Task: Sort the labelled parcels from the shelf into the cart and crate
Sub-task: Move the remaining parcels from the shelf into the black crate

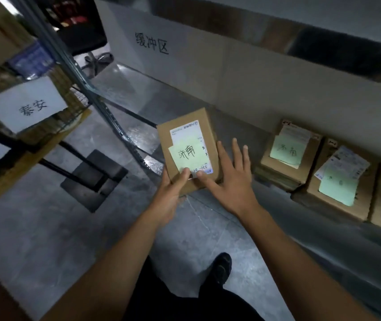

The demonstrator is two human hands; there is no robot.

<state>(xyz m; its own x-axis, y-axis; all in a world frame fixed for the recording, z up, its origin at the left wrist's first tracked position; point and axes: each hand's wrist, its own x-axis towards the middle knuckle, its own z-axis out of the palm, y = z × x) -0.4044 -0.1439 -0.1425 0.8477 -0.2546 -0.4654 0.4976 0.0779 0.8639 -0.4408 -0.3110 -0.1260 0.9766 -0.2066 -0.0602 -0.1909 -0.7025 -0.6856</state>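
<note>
Head view: parcel [186, 151], a small flat cardboard box, is held in the air over the floor [45, 228]. It sits between a wire frame that looks like the cart [78, 100] on the left and a row of boxes [289, 154] on the right. Those boxes lie on what appears to be the shelf [312, 218].

The left grip [173, 193] holds the parcel at its near edge, with the palm underneath and the thumb pressed on top. The right grip [231, 181] is spread wide with straight fingers. Its thumb touches the near edge of the top face and its fingers lie along the right side, steadying the parcel, not clamping it.

A printed label [184, 133] and a green note [186, 156] with handwriting cover most of the top face.

The box is carried largely by one hand, so it is probably light. The cardboard looks stiff enough to take a squeeze across its flat faces. The note seems fixed only loosely, so a thumb sliding over it could peel it off. The bare cardboard along the side edges or at the near corners is the safer place to hold. The contents cannot be told, so a gentle set-down is wise.

A paper sign [25, 104] hangs on the cart.
</note>
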